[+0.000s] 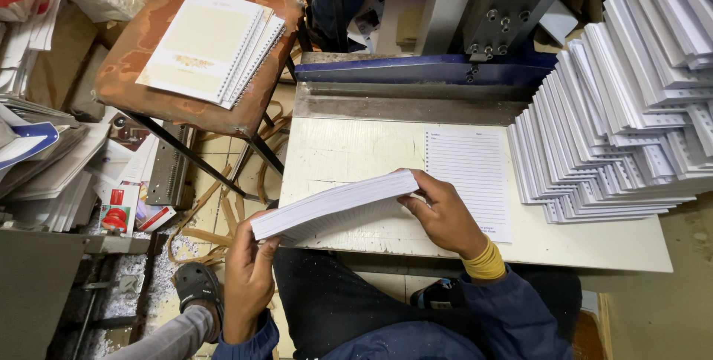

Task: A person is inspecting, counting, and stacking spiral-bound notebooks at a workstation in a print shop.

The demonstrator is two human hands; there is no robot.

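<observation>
- Holding the thick white stack of loose paper sheets (334,205) just above the pale tabletop (594,245), both hands are clamped on its ends.
- The left hand (249,278) pinches the near corner; the right hand (445,215) grips the far edge.
- The stack looks heavy, bendable and slippery, so support at both ends seems best.

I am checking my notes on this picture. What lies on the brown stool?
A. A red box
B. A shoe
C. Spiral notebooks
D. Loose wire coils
C: cream-covered spiral notebooks lie stacked on the stool, beyond the paper stack held by the left hand and right hand.
</observation>
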